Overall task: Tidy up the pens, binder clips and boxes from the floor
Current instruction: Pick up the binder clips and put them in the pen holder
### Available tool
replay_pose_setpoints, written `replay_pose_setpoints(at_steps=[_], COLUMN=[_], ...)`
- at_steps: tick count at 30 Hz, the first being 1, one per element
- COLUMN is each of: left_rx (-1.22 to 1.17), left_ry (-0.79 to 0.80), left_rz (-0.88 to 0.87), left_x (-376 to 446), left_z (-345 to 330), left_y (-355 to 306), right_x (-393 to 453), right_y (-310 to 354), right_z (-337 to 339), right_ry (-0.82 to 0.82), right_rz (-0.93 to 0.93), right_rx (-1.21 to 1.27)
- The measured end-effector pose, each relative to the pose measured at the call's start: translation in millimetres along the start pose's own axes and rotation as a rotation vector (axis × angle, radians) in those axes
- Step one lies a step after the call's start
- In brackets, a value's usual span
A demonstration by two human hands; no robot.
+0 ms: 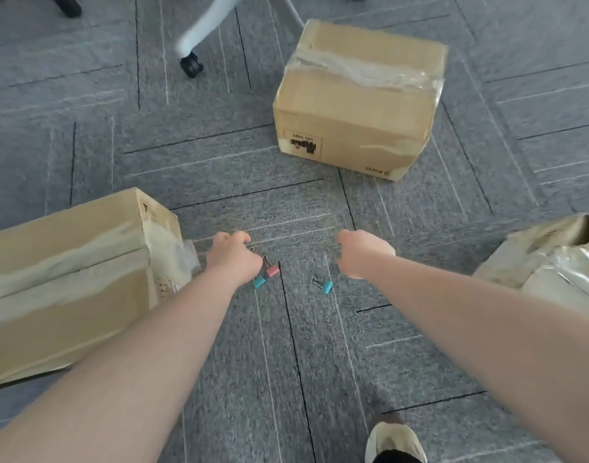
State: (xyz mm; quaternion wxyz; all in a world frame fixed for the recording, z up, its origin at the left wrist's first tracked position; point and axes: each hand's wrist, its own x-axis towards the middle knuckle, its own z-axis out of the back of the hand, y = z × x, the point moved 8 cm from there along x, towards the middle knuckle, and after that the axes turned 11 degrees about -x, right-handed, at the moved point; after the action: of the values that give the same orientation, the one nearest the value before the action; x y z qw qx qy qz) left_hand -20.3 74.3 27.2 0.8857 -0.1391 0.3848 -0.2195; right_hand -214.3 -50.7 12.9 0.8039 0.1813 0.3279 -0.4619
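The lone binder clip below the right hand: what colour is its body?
Teal, with silver wire handles, on the binder clip; the head view shows it clearly on the grey carpet.

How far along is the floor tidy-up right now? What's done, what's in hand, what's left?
Done: nothing I can confirm; no pens show on the carpet.
In hand: the left hand reaches down over the pink clip and one blue clip, grip unclear; the right hand hovers near the other blue clip.
Left: all three clips and three boxes: sealed, left, right.
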Motion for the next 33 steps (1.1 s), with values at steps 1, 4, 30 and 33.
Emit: replay_pose_setpoints(at_steps=[1, 4, 30, 33], left_rx=[0.020, 0.042, 0.129, 0.162], left_ry=[0.013, 0.020, -0.015, -0.028], left_rz=[0.001, 0.022, -0.127, -0.139], left_x=[14, 51, 65, 62], left_z=[-12, -44, -91, -94], left_y=[7, 26, 78, 78], right_x=[13, 46, 56, 58], right_y=[-2, -3, 40, 41], right_z=[-14, -50, -101, -102], right_ry=[0.000, 0.023, 0.024, 0.021], right_rz=[-0.017, -0.021, 0.124, 0.117], right_rx=[-0.020, -0.017, 0.028, 0.023])
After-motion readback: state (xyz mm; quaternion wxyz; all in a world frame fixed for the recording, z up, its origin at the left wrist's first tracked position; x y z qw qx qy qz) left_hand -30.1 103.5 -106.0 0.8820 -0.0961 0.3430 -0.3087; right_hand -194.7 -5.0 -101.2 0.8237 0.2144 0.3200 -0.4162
